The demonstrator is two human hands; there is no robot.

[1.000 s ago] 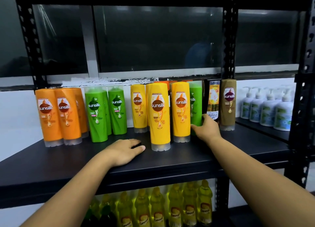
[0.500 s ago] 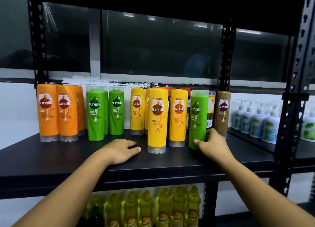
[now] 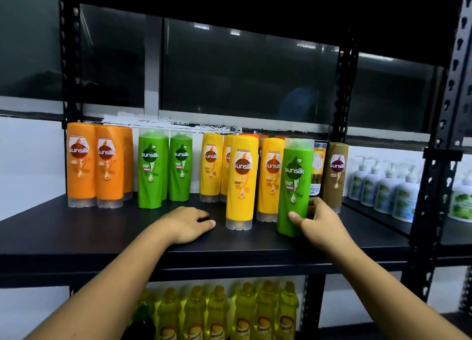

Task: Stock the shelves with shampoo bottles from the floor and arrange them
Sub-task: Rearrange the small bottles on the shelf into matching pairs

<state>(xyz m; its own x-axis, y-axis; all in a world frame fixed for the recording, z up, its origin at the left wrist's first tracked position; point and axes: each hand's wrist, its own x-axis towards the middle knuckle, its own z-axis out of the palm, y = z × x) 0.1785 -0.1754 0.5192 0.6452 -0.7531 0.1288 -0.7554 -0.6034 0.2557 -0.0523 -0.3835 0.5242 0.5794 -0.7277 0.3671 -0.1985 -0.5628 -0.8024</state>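
Here the right hand (image 3: 321,222) grips one green bottle (image 3: 295,181) (one brown bottle (image 3: 337,171) stands nearby), while the left hand (image 3: 186,224) lies flat beside four yellow bottles (image 3: 242,176).

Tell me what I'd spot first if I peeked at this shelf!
Bright bottles stand in colour groups on the black shelf: orange bottles at the left, a green pair next, yellow bottles in the middle. At the front right, the right hand grips a green bottle near its base. The left hand rests flat on the shelf.
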